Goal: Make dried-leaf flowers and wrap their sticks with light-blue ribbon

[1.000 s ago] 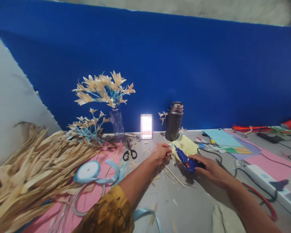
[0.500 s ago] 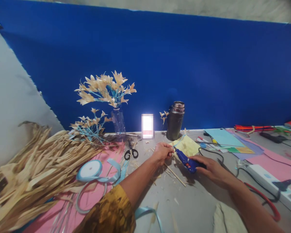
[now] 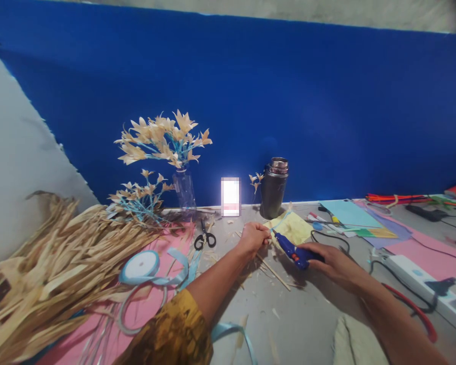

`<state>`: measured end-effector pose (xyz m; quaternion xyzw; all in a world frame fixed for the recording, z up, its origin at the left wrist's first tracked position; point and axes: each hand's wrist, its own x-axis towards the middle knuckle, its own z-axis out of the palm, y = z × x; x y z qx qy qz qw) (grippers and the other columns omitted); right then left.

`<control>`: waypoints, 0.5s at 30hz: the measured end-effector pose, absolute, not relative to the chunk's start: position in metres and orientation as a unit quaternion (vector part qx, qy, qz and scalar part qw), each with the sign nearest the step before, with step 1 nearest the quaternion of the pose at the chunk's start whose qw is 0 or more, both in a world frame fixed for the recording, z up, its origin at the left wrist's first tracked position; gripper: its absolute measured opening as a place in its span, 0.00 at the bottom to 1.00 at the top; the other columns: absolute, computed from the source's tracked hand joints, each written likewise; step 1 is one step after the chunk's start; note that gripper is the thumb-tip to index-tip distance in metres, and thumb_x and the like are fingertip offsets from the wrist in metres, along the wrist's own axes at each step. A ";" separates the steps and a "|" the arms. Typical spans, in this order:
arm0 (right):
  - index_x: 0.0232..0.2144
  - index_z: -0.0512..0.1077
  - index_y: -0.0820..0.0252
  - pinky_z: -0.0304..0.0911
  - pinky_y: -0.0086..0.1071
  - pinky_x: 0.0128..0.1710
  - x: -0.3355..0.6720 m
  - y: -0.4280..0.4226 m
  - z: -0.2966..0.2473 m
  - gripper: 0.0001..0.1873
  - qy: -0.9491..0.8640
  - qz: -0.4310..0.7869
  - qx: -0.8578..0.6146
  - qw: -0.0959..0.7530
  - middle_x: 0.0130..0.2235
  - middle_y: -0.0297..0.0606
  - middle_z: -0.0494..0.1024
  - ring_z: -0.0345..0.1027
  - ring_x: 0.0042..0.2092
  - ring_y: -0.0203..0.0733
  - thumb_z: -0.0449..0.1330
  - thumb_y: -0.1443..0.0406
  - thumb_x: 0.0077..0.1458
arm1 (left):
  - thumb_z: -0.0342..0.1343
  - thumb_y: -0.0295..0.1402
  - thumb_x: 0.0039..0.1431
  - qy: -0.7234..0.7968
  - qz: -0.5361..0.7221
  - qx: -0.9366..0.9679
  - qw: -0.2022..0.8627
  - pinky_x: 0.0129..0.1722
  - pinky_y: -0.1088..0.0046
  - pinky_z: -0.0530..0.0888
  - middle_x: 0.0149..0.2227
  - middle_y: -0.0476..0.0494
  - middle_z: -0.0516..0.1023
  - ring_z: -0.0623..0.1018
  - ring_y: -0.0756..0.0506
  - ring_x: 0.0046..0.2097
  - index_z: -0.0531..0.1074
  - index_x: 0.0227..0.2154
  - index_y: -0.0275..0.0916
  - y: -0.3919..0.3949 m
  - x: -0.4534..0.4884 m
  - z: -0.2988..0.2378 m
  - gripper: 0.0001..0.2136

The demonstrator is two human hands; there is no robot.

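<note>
Hardly anything's been moving since half a second ago: the view's drifting a hair, while both hands are staying put. Closest in, a loop of ribbon and a cloth are lying on the table, out of the way. Further up, the right hand is gripping the glue gun by its handle; can't tell if a finger's squeezing the trigger. Left hand is pinching, seemingly on the near end of a blue stem, though the fingers are hiding the exact spot. That stem's running out above or across the yellow paper, apparently toward a little flower. Gun's tip is sitting just beside those left fingers, and it's probably hot, so imo I'd be pinching further back, keeping the stem still, moving only the gun and going with small dabs. Past all that, the flask is standing upright near the blue wall.
</note>
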<state>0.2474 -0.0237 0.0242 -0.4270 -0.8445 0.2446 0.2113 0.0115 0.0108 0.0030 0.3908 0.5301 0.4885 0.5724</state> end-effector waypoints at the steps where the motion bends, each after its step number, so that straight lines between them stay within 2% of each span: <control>1: 0.48 0.79 0.55 0.67 0.44 0.53 0.248 -0.024 0.024 0.21 -0.842 0.245 -0.429 0.215 0.50 0.45 0.82 0.74 0.51 0.57 0.56 0.57 0.57 | 0.65 0.23 0.49 0.534 0.490 0.392 0.567 0.16 0.82 0.56 0.17 0.50 0.70 0.64 0.57 0.16 0.70 0.21 0.33 0.011 0.012 0.003 0.09; 8: 0.47 0.79 0.56 0.68 0.42 0.50 0.246 -0.026 0.028 0.20 -0.840 0.261 -0.428 0.208 0.49 0.43 0.82 0.75 0.50 0.56 0.56 0.57 0.57 | 0.63 0.20 0.50 0.547 0.493 0.386 0.555 0.17 0.81 0.57 0.17 0.51 0.70 0.65 0.56 0.16 0.69 0.22 0.34 0.010 0.014 0.002 0.08; 15: 0.48 0.79 0.55 0.67 0.45 0.52 0.262 -0.016 0.019 0.21 -0.839 0.223 -0.450 0.209 0.49 0.43 0.82 0.75 0.51 0.57 0.58 0.61 0.53 | 0.64 0.22 0.50 0.526 0.495 0.363 0.588 0.17 0.82 0.55 0.19 0.51 0.70 0.63 0.58 0.16 0.68 0.23 0.34 0.011 0.011 0.005 0.09</control>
